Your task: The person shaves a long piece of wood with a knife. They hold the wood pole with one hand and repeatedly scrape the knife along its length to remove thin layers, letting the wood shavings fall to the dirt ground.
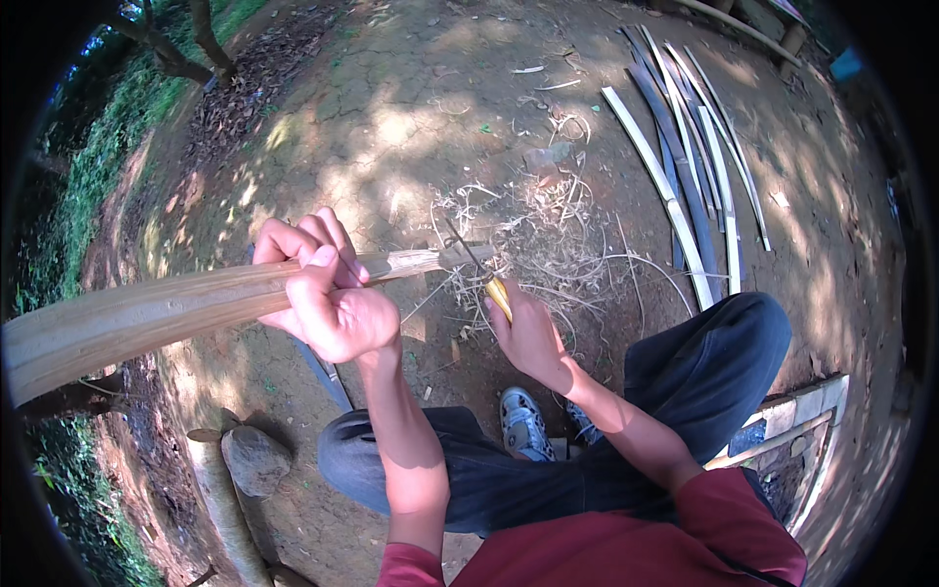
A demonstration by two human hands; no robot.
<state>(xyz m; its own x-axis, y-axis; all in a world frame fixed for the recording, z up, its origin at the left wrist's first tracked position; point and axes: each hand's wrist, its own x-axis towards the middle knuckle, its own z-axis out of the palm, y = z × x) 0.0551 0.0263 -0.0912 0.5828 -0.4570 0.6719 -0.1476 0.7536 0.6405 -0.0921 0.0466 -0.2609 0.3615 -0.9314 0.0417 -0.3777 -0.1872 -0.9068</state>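
A long split bamboo strip (166,311) runs from the left edge of the view toward the middle, its pared end pointing right. My left hand (328,293) is wrapped round it a short way back from that end. In my right hand (529,331) is a knife with a yellow handle (500,293); its thin dark blade (465,241) lies across the strip's tip. Whether the edge bites into the bamboo cannot be made out. Curly pale shavings (558,235) lie heaped on the ground beyond the knife.
Several long bamboo strips (700,166) lie on the bare earth at the right. A rounded stone (256,460) and a log (223,499) are at the lower left. My bent knees and shoes (526,423) are below my hands. A pale frame (817,421) stands at the lower right.
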